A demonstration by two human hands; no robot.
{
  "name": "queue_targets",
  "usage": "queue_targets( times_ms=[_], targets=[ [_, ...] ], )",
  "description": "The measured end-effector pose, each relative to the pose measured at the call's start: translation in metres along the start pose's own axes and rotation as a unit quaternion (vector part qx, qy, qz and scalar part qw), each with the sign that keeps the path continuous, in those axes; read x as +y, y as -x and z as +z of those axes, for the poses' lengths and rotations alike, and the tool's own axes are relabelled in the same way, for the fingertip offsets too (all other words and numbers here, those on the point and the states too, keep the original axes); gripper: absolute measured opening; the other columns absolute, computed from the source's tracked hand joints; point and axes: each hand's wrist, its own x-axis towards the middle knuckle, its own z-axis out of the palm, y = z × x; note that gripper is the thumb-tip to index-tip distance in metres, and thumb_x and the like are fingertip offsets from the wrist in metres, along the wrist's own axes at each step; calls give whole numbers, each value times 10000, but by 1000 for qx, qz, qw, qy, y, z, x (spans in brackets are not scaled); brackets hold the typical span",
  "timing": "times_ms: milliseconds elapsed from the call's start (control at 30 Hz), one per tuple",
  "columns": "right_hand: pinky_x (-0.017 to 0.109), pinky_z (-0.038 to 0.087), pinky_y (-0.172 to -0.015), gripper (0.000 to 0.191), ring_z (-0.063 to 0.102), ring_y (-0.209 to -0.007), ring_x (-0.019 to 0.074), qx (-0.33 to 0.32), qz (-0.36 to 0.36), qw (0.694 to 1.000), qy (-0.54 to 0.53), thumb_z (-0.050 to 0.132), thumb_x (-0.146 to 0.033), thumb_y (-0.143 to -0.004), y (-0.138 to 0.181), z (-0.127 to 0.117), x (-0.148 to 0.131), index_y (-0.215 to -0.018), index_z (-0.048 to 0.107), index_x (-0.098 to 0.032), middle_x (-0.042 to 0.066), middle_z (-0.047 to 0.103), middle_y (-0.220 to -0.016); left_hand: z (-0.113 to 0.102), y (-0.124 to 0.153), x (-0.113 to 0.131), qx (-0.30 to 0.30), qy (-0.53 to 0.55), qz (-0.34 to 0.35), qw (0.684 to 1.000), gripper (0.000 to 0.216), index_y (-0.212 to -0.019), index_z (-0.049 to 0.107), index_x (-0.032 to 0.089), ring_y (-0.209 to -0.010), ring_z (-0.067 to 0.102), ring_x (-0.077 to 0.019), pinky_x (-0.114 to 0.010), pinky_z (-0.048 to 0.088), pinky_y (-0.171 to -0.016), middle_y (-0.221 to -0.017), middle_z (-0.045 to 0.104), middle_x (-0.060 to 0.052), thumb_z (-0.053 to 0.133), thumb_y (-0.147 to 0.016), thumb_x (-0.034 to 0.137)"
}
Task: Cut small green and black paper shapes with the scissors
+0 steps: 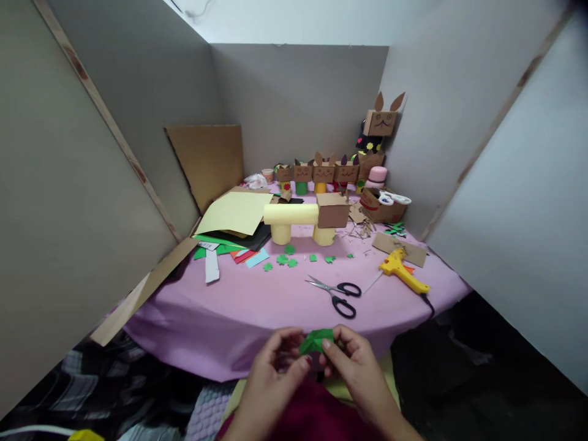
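A small folded piece of green paper (pixel 316 340) is held between my two hands, above the table's front edge. My right hand (pixel 353 362) pinches its right side, thumb in front. At its left end, the curled fingers of my left hand (pixel 279 366) touch the paper, with the thumb just below. Scissors with black handles (pixel 334 291) lie partly open beyond my hands. Behind them are small green paper flower shapes (pixel 282 260). A yellow paper-tube figure (pixel 291 214) with a brown box head (pixel 333 211) stands farther back.
A yellow glue gun (pixel 402 269) rests at the right by a cardboard strip (pixel 399 250). Paper sheets (pixel 236 211) are stacked left. Box-headed animal figures (pixel 324 171) line the back. White scissors (pixel 394 198) sit on a cardboard box (pixel 382 211). Partition walls (pixel 298 98) enclose the pink-covered table (pixel 220 312).
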Motion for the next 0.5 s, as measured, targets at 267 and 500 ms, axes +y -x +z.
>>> queue_targets(
  times_ms=[267,500],
  targets=[
    [183,374,-460,254,477,-466,81,15,-43,999,18,637,-397,-771,0,-3,-3,-741,569,-155,-24,569,-570,12,-11,1,-11,12,-31,999,191,-605,648,130,-527,512,-120,-204,407,-526,-532,595,15,704,-653,306],
    [249,463,-594,274,575,-617,154,-9,-196,973,120,485,-371,-877,8,-5,0,-931,675,-181,59,656,-769,19,-11,0,-24,84,-73,993,240,-635,683,113,-491,520,-106,-188,405,-493,-525,624,5,742,-618,344]
  ],
)
